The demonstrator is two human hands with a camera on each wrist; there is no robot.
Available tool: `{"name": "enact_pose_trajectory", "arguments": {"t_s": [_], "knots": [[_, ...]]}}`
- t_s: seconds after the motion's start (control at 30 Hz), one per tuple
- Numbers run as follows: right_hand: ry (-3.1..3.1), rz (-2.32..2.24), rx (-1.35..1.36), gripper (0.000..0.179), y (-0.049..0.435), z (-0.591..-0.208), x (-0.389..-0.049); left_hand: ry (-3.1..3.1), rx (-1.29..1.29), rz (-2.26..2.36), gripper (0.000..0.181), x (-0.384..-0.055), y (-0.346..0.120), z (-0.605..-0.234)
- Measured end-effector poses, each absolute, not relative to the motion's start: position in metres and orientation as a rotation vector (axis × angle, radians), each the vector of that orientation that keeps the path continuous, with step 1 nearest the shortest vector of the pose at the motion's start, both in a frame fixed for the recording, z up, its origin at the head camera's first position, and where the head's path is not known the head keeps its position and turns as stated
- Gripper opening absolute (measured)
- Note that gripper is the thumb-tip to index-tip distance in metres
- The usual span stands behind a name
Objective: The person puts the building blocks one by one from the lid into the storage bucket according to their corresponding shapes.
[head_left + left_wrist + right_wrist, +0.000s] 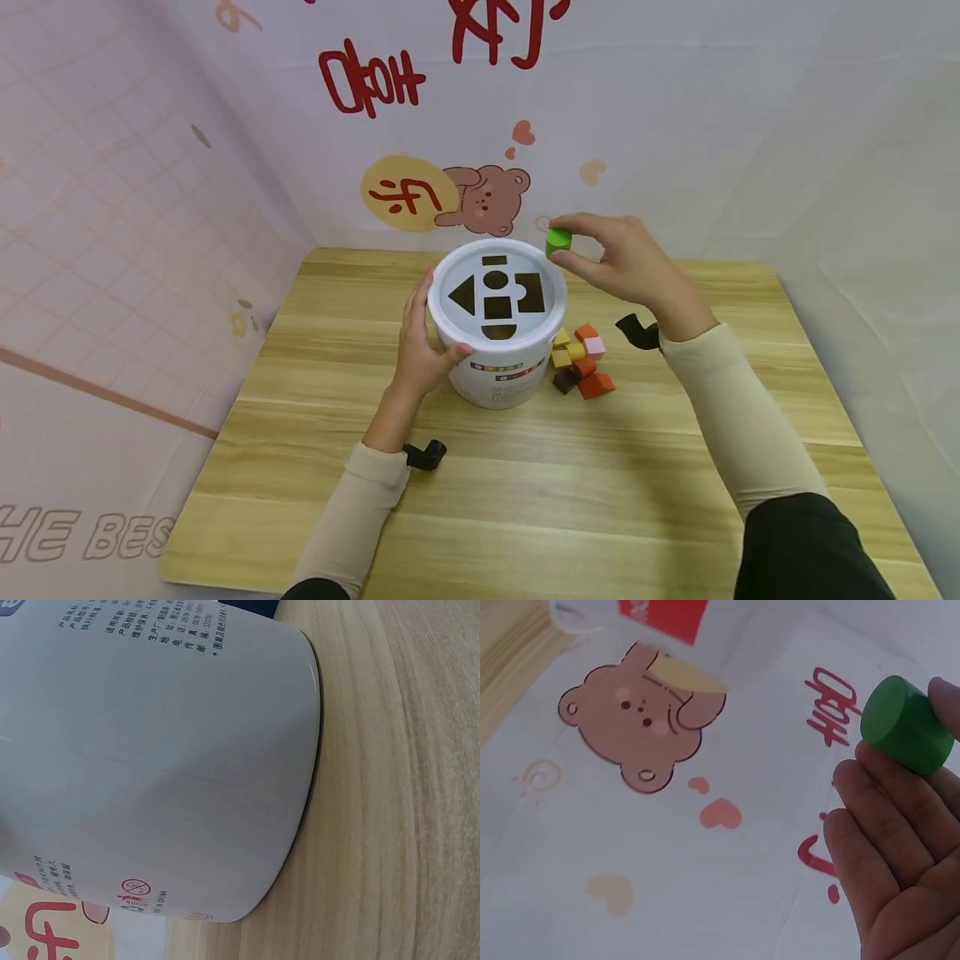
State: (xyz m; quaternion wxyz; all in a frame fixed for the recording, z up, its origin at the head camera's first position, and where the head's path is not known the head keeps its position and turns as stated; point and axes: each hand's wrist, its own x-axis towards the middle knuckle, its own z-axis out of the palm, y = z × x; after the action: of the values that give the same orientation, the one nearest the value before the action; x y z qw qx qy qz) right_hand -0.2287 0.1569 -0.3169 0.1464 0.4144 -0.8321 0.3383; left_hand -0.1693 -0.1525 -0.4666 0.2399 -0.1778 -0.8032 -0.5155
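Note:
In the head view a white bucket (495, 387) stands upright, its white lid (536, 327) on top with dark cut-out holes of several shapes, among them a triangle, a circle and a square. My left hand (422, 354) holds the bucket's left side, thumb across the front under the rim. Between thumb and fingertips my right hand (628, 258) pinches a green cylinder block (558, 242), raised just beyond the lid's right rim. The right wrist view shows the round end of this green block (889, 712). Printed bucket wall (172, 765) fills much of the left wrist view.
Several small blocks (576, 351), yellow, orange, pink and dark brown, lie in a pile against the bucket's right side. The wooden table (570, 508) ends at a patterned white backdrop (637, 108). Black straps (426, 456) are on both wrists.

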Motion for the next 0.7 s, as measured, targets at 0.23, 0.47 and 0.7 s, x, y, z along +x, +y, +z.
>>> {"name": "enact_pose_trajectory", "arguments": {"t_s": [0.23,0.47,0.7], "knots": [[-2.416,1.052,1.265,0.034,0.127,-0.315,-0.232,-2.204,-0.485,-1.417,0.133,-0.168,-0.154,-0.465],[-2.395,1.023,1.368,0.034,0.107,-0.322,-0.237,-2.209,-0.483,-1.406,0.134,-0.167,-0.155,-0.465],[-2.528,0.933,1.373,0.036,0.096,-0.332,-0.237,-2.215,-0.496,-1.392,0.133,-0.168,-0.155,-0.464]]}}
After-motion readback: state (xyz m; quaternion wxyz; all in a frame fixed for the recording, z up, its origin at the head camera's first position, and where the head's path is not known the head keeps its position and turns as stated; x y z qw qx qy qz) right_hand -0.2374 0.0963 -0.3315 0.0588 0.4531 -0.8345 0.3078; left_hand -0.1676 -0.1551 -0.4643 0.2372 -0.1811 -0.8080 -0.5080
